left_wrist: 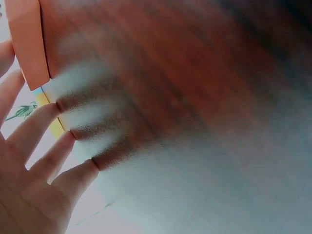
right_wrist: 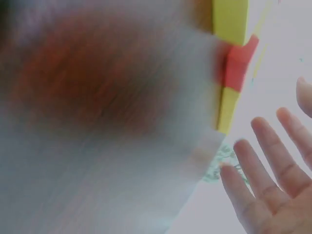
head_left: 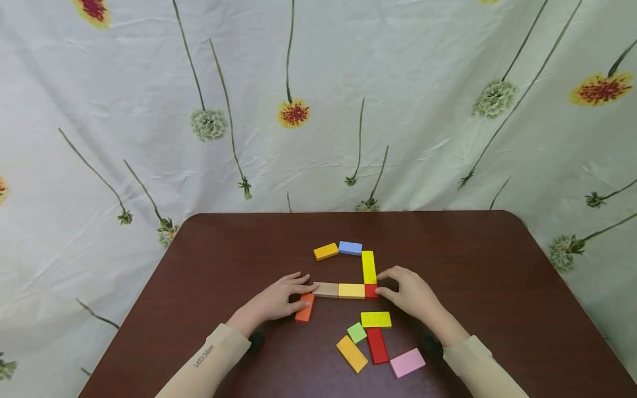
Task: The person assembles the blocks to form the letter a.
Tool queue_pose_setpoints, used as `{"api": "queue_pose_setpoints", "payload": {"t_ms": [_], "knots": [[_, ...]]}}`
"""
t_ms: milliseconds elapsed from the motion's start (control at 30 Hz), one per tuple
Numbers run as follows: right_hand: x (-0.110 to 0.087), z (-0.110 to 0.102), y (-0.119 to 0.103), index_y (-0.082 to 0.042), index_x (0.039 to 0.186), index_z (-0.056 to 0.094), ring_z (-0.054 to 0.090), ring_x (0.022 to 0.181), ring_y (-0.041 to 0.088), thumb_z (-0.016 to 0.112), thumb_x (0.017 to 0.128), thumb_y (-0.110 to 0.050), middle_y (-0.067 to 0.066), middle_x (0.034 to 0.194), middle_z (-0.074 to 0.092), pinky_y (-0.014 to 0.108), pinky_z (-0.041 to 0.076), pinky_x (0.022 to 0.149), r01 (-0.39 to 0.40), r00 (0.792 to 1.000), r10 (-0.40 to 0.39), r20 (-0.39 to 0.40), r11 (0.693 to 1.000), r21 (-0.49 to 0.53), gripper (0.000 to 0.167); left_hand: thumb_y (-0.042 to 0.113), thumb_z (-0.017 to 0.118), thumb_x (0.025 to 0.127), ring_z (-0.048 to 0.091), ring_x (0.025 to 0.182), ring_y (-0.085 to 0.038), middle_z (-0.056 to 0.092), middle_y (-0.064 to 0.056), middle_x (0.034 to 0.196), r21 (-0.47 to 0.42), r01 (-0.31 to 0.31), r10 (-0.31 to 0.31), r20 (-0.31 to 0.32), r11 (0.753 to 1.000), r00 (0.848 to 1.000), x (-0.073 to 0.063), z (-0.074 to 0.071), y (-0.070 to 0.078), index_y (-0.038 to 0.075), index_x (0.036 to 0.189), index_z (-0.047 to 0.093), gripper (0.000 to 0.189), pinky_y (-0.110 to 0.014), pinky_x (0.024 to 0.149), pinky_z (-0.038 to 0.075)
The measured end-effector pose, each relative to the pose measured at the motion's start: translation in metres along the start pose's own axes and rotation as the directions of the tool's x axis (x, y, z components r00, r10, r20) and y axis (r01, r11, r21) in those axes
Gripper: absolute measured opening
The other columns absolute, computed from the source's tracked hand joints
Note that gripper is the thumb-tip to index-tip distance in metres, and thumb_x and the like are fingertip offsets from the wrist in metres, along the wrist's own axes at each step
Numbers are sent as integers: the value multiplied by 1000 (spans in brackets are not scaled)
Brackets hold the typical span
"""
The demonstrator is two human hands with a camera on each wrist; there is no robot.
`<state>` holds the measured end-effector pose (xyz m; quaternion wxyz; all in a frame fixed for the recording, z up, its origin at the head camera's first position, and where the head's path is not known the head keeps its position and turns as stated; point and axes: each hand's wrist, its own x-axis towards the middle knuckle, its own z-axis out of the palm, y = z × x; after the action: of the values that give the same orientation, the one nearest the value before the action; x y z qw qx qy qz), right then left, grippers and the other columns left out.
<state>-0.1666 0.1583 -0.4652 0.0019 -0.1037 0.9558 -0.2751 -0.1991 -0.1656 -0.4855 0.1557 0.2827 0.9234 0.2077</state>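
In the head view, a tan block (head_left: 325, 289), a yellow block (head_left: 351, 291) and a small red block (head_left: 371, 291) lie end to end in a row. My left hand (head_left: 278, 296) has its fingers spread at the row's left end, thumb over an orange block (head_left: 304, 307) that slants down from there. The left wrist view has its straight fingertips on the table, the orange block (left_wrist: 30, 44) beside thumb and index finger. At the row's right end is my right hand (head_left: 410, 293), thumb tip right at the red block, index fingertip by an upright-running yellow block (head_left: 368, 267).
A blue block (head_left: 350, 248) and an amber block (head_left: 325, 251) continue from that yellow one, farther back. Nearer the front lie a yellow block (head_left: 375, 319), green block (head_left: 356, 332), red block (head_left: 377, 346), orange-yellow block (head_left: 352, 354) and pink block (head_left: 407, 362). A flowered cloth (head_left: 318, 160) hangs behind the brown table (head_left: 224, 249).
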Motion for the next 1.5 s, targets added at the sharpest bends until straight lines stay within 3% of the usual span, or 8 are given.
{"api": "queue_pose_setpoints", "payload": {"t_ms": [167, 300, 400, 933, 1167, 1500], "knots": [[-17, 0, -4, -16, 97, 74, 62, 90, 15, 83, 79, -21, -4, 94, 70, 40, 57, 86, 13, 995, -17, 103, 999, 33, 21, 33, 65, 95, 27, 148, -38, 42, -11, 155, -6, 10, -10, 6, 1000, 1000, 0, 0, 0, 24, 144, 52, 51, -60, 111, 35], [-26, 2, -5, -13, 98, 74, 60, 86, 13, 84, 76, -18, -5, 93, 68, 37, 56, 82, 44, 979, -52, 198, 998, 47, 24, 34, 65, 95, 28, 148, -37, 42, -10, 155, -1, 14, -14, 5, 1000, 1000, 0, 1, -1, 25, 144, 52, 51, -60, 111, 36], [-30, 6, -7, -12, 100, 74, 57, 85, 13, 84, 76, -13, -4, 93, 67, 37, 56, 80, 52, 972, -59, 228, 998, 40, 26, 34, 65, 95, 28, 148, -37, 42, -10, 155, 1, 17, -17, 4, 1000, 1000, 0, 1, -2, 26, 144, 52, 52, -60, 111, 36], [-24, 26, -33, -7, 100, 74, 57, 81, 16, 83, 77, -10, 3, 94, 67, 37, 56, 78, 66, 985, -63, 160, 998, -11, 25, 32, 65, 95, 27, 148, -38, 42, -10, 155, 5, 21, -21, 13, 1000, 1000, 1, -4, 5, 24, 143, 53, 51, -59, 113, 34], [-27, 35, -50, -7, 101, 74, 60, 83, 18, 82, 78, -11, 5, 96, 68, 39, 57, 78, 109, 976, -106, 190, 994, -1, 25, 32, 65, 95, 28, 148, -38, 43, -10, 154, 6, 36, -36, 17, 999, 999, 0, -3, 5, 24, 143, 54, 51, -59, 112, 34], [-32, 46, -74, -7, 99, 73, 58, 77, 11, 81, 79, -15, 0, 88, 64, 29, 54, 72, 190, 956, -178, 233, 981, -29, 23, 34, 65, 94, 28, 148, -37, 43, -9, 155, -1, 39, -39, 11, 999, 999, 0, -2, 3, 25, 143, 54, 50, -60, 112, 34]]}}
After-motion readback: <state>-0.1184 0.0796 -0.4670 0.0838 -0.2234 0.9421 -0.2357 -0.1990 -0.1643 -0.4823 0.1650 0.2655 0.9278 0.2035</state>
